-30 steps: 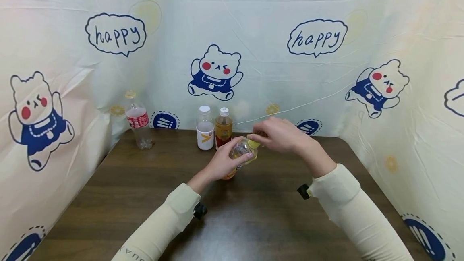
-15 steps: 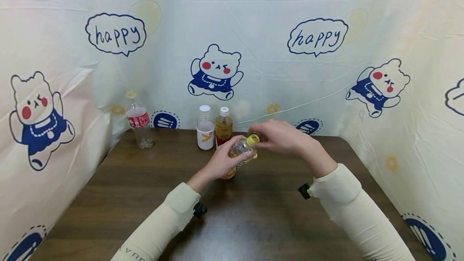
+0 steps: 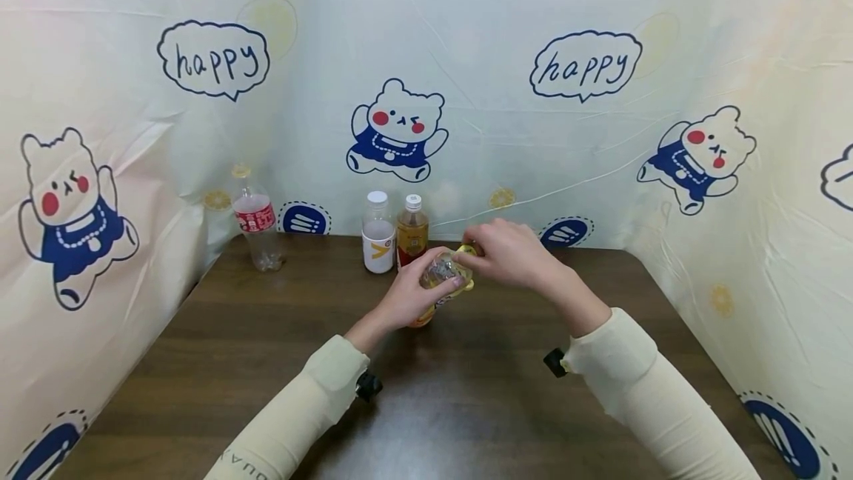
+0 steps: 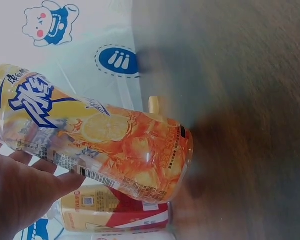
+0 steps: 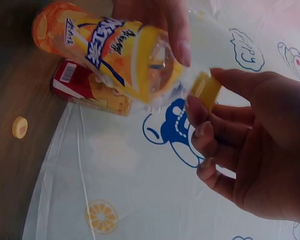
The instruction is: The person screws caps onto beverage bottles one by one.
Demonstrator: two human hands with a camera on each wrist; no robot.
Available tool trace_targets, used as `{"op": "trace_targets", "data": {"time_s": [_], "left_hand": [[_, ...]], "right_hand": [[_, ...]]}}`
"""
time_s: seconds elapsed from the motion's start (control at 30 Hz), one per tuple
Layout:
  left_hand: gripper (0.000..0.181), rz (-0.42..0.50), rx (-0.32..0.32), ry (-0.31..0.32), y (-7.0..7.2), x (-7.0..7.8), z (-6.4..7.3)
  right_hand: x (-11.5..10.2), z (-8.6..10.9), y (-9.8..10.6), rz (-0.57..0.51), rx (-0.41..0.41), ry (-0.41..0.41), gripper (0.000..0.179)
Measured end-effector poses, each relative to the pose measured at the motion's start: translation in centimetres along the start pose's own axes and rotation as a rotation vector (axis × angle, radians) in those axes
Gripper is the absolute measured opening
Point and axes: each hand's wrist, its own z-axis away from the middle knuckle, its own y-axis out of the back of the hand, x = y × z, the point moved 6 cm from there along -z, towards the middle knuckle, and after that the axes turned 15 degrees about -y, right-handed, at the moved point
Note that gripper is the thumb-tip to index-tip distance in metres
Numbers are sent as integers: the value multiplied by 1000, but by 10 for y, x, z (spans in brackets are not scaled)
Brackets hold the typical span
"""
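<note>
Left hand [image 3: 404,298] clamped the iced-tea bottle [image 4: 115,145], right hand [image 3: 512,252] pinched its yellow cap [image 5: 206,90]; job looked unfinished! 1 loose cap [image 5: 20,127] lay near the table's [image 3: 466,398] far edge.

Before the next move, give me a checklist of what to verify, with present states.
1. Left hand grips the clear plastic bottle with yellow-orange label: ok.
2. Right hand pinches the round yellow plastic cap at the bottle's mouth: ok.
3. Bottle upright: not ok, tilted.
4. Cap fully threaded: cannot tell.
5. Loose round yellow plastic cap clear of both hands: ok, lying on the dark brown wood-grain table.
</note>
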Motion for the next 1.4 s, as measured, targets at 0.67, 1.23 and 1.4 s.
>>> {"op": "trace_targets", "data": {"time_s": [0.67,1.23,1.4], "left_hand": [[59,-55,127,76,47,1,26],[74,-18,355,133,115,-18,33],[79,-19,408,153,117,-28,26]], "right_hand": [[23,15,6,-29,5,-23,28],[63,0,-39,-67,-104,-37,24],[69,-11,-58,-78,-148,-57,25]]}}
